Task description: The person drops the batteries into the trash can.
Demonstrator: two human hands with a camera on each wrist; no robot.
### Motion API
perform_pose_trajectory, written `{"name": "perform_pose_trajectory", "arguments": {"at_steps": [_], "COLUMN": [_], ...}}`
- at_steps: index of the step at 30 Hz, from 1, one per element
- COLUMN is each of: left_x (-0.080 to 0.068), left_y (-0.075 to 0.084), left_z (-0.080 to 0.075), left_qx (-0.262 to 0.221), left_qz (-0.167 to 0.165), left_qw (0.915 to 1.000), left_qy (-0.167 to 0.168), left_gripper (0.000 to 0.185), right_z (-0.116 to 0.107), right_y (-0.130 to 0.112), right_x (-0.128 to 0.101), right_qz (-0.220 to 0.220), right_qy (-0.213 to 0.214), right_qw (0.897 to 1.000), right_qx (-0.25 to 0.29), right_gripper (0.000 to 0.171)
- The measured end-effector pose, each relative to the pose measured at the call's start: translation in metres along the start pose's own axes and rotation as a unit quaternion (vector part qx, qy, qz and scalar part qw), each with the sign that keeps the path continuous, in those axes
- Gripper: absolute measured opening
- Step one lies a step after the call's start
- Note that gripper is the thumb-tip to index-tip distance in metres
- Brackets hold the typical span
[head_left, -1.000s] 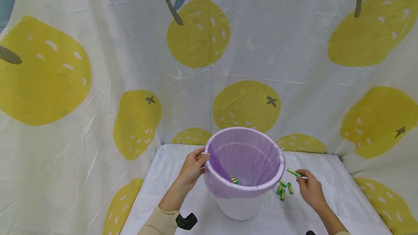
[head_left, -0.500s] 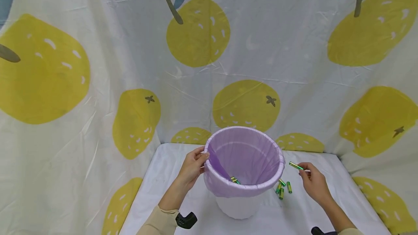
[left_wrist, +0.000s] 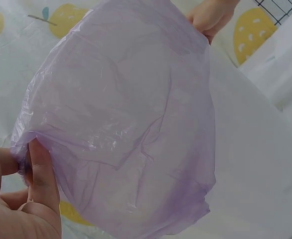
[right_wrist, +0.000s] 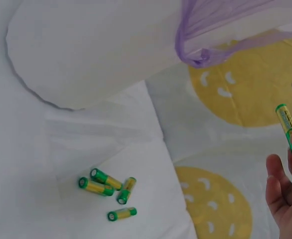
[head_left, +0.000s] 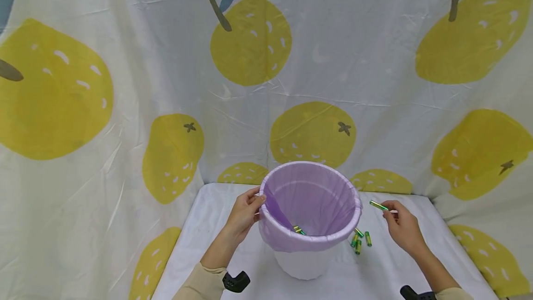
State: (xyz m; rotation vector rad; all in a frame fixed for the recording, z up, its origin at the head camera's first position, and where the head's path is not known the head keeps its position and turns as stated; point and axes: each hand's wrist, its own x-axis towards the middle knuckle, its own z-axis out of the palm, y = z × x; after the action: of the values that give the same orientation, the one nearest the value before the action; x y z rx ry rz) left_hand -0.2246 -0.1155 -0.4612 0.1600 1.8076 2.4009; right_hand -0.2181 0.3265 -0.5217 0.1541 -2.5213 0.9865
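A white bin (head_left: 303, 265) lined with a purple plastic bag (head_left: 310, 198) stands on the white-covered table. My left hand (head_left: 241, 212) pinches the bin's lined rim on its left side, thumb over the edge. To the right of the bin, my right hand (head_left: 404, 228) holds a green and gold battery (head_left: 378, 205) between thumb and fingers, raised to about rim height; the right wrist view shows this battery (right_wrist: 286, 124) at the fingertips. Several like batteries (head_left: 358, 244) lie loose on the table beside the bin. Inside the bin, a few more batteries (head_left: 298, 230) rest on the liner.
A white cloth (head_left: 245, 267) covers the table. Behind and at both sides hangs a pale curtain (head_left: 354, 50) printed with yellow fruit. Part of a dark wire grid (left_wrist: 280, 9) shows at the corner of the left wrist view.
My right hand has risen and moved slightly right with the battery, away from the loose ones. The left hand keeps its place on the rim.
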Motion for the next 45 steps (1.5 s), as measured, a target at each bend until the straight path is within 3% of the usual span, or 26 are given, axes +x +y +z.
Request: {"name": "perform_pose_trajectory", "arguments": {"at_steps": [28,35,45], "left_x": [0.0,-0.001,0.0], "left_y": [0.002,0.0,-0.001], "left_z": [0.0,0.0,-0.001], "left_qx": [0.0,0.0,0.006], "left_qz": [-0.004,-0.005,-0.006], "left_qw": [1.0,1.0,1.0], "left_qy": [-0.001,-0.002,0.003], "left_gripper": [0.049,0.05,0.049], "right_z": [-0.027,-0.029,-0.028], "right_y": [-0.042,-0.056,-0.076], "right_x": [0.028,0.033,0.041], "right_qz": [-0.117,-0.122,-0.162], "right_qy": [0.033,0.021,0.016], "right_qw": [0.992,0.992,0.987], "right_qx": [0.021,0.011,0.016], "right_gripper": [0.02,0.018,0.02]}}
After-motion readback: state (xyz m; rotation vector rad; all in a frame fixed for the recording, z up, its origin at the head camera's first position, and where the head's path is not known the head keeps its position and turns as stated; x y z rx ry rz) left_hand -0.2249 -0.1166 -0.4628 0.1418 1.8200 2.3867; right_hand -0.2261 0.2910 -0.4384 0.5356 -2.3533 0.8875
